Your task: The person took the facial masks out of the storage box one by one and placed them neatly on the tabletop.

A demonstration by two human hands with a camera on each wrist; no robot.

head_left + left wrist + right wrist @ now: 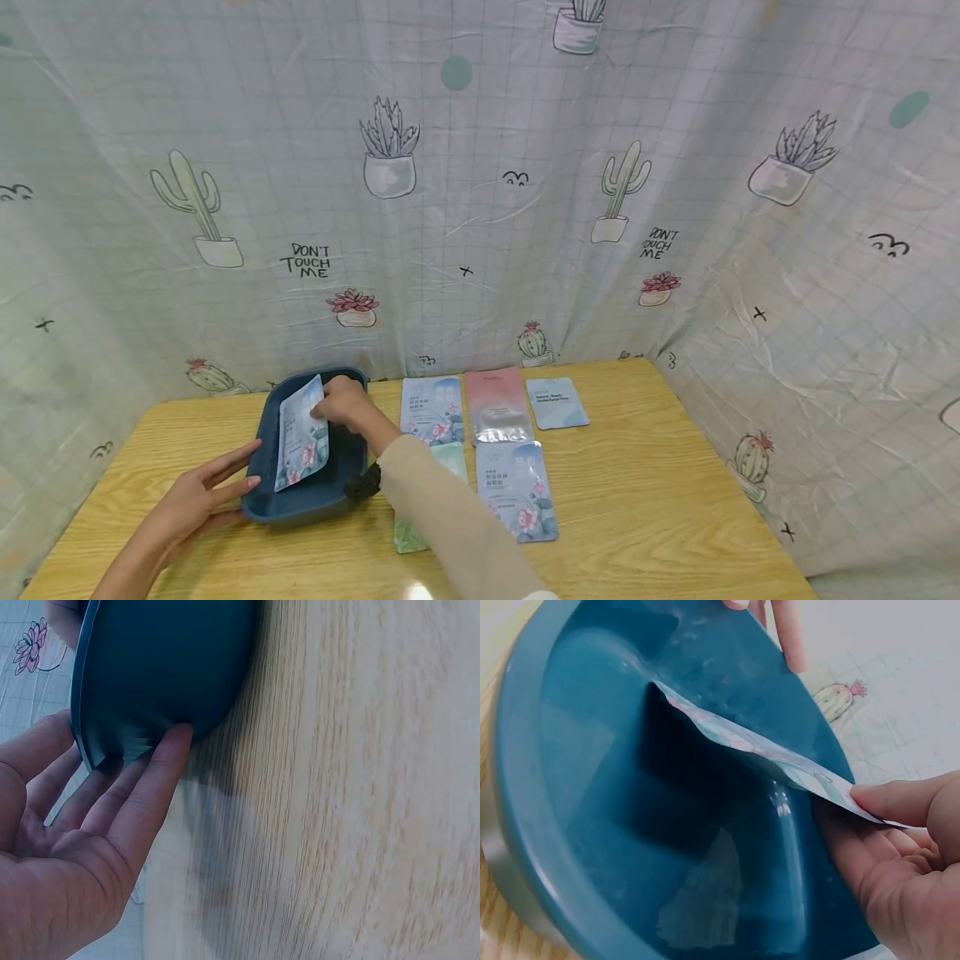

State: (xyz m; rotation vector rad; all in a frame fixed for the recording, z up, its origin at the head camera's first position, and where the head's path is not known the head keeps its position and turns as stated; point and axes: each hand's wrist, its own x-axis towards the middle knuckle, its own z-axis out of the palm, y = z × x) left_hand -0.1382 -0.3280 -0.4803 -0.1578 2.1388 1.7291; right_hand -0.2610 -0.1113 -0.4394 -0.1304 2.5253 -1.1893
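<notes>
A dark blue plastic basin stands on the table's left side. Its near-left side is held by my left hand; in the left wrist view the thumb touches the rim and the fingers lie along the outer wall. My right hand reaches over the basin and pinches a light blue flat sachet printed with pink lotus flowers. The right wrist view shows the sachet nearly edge-on, its upper edge between thumb and fingers. It slants down into the basin and casts a shadow there; whether it touches the bottom, I cannot tell.
Right of the basin lie two blue lotus sachets, a pink-and-silver sachet, a small pale blue packet and a green sachet partly under the right sleeve. A printed curtain hangs behind the wooden table.
</notes>
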